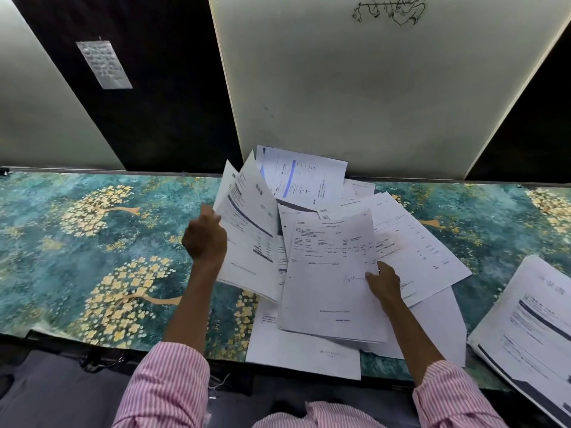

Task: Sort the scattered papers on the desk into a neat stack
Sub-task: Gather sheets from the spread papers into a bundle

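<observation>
At the far left, a small printed note point(105, 64) is fixed to a dark panel behind the desk point(77, 242), which is covered in teal cloth patterned with yellow blossom. Just left of centre, the left hand point(205, 237) is closed round the left edge of a lifted sheaf point(250, 230), which is held tilted up off the surface. It looks like 2 or 3 sheets, though blur leaves the count uncertain.

At the centre, the scattered papers point(309, 180) lie overlapping at odd angles, some of them pushed against the white panel point(370, 88) at the back. An overhanging sheet point(302, 353) juts past the desk's near edge. On top of the heap lies a signed sheet point(327, 273). Its right edge is pinched by the right hand point(383, 284), with the thumb on top. At the far right, a separate stack point(531, 329) rests at the desk's edge, apart from the heap.

Gathering is judged to be under way, with most of the heap yet to be collected. The signed sheet is best lifted clear rather than dragged, so that the papers beneath it are not pulled askew. It should be laid onto the sheaf facing the same way, while the sheaf is held loosely enough to admit it. The overhanging sheet should be taken early, lest it be brushed off by a sleeve. Once all the papers are gathered, the edges can be tapped square on the desk.
</observation>
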